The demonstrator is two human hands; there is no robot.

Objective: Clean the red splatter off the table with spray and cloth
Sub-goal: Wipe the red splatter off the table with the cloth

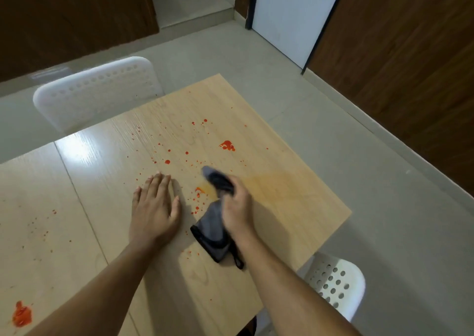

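Red splatter [227,145] dots the light wooden table [295,215], with small drops spread across its middle and a bigger blotch [21,314] at the near left. My right hand [237,207] grips a grey cloth [211,226] with a black hem; one end sticks out above my fingers, the rest hangs down to the tabletop. An orange smear [272,184] lies to the right of that hand. My left hand [154,207] rests flat on the table, fingers straight. No spray bottle is in view.
A white perforated chair [95,89] stands at the table's far side and another [336,284] at the near right corner. A seam [77,194] runs between two tabletops. Pale floor tiles, dark wooden walls and a white door surround the table.
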